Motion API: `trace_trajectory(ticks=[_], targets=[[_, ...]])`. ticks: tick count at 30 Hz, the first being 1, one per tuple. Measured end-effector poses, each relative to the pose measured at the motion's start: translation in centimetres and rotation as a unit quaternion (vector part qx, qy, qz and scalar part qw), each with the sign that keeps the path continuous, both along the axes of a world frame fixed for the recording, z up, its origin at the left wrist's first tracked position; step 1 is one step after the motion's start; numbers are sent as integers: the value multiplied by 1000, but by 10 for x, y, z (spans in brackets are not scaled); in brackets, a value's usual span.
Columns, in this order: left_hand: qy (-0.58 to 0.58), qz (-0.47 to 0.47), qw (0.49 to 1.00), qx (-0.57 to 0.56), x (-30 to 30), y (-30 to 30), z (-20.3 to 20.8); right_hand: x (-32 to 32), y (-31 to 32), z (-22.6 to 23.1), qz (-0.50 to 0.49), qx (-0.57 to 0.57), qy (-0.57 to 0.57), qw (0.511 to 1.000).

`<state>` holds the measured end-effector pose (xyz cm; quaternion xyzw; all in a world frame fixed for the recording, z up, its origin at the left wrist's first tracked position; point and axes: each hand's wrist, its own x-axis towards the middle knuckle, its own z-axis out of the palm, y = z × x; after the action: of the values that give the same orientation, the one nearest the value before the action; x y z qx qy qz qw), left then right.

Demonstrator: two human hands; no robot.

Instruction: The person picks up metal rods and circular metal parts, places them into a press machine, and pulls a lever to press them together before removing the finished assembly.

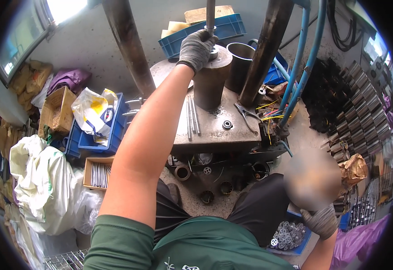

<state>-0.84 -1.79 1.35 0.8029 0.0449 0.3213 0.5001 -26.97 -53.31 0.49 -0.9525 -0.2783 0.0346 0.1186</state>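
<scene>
My left hand, in a grey knit glove, is closed at the lower end of an upright metal rod. A small ring shows just above its fingers; what lies inside the grip is hidden. Under that hand stands a thick steel cylinder on the metal bed of a press. My right hand, gloved too, is low at the right beside a blue tray of round metal parts. A blurred patch covers its fingers, so its grip cannot be made out.
Thin metal rods, a small ring and pliers lie on the bed. Dark steel columns flank it. Blue hoses hang at right, near stacked metal tubes. Blue crates and white sacks stand left.
</scene>
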Motion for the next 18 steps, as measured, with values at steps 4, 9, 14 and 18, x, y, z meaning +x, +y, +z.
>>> trace_trajectory(ticks=[4,9,14,18], targets=[[7,-11,1000,-15,-1,0,2,3,5,5,-20,43,-31,998],[11,-41,997,-59,-7,-3,6,-6,-8,-14,43,-90,7,995],[-4,-65,996,-59,-5,6,3,-10,-16,-26,25,-81,1,996],[-12,-64,997,-47,4,12,-3,-10,-13,-22,31,-81,-7,996]])
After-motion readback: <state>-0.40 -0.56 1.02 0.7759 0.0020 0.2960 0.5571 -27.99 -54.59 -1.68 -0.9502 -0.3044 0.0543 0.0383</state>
